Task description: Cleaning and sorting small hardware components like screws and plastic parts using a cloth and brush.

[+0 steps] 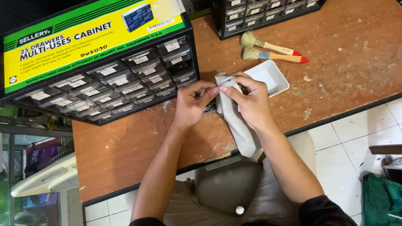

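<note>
over a worn wooden table, left hand and right hand both pinch a grey cloth.

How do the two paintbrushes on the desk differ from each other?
The upper brush lies nearer the drawer cabinet; the lower brush lies nearer the white tray. The lower brush's metal band looks brighter and its bristles wider. Both have wooden handles with red tips, lying side by side untouched.

Two drawer cabinets, two paintbrushes, one white tray, one grey cloth, two hands.
</note>
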